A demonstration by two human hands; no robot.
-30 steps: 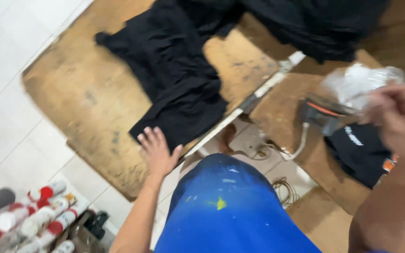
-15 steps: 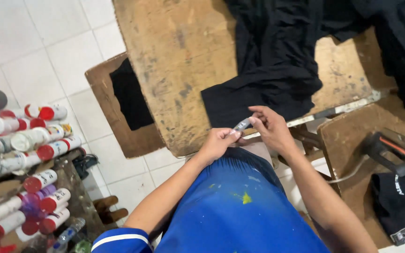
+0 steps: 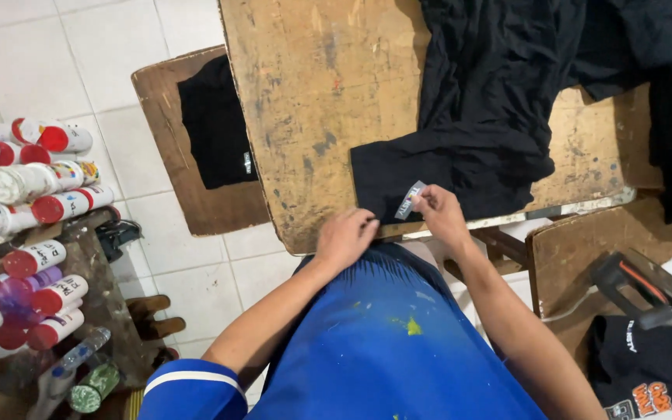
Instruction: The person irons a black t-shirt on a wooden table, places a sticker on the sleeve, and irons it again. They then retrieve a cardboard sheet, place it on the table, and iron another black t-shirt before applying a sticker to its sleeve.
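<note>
Both hands, left (image 3: pixel 345 236) and right (image 3: pixel 439 212), pinch a small label (image 3: pixel 408 200).

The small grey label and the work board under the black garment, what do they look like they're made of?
Grey label: probably woven or printed fabric, since it bends in the right hand. Work board: bare wood, matte, scuffed and stained. Black garment: soft cloth, draped in folds.

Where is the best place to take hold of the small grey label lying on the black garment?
Probably its lower end, nearest the table's front edge. The small grey label is a thin flat strip on the black garment, tilted, its upper end pinched by the right hand. Coming from the left, where the left hand rests, finds that end free.
</note>
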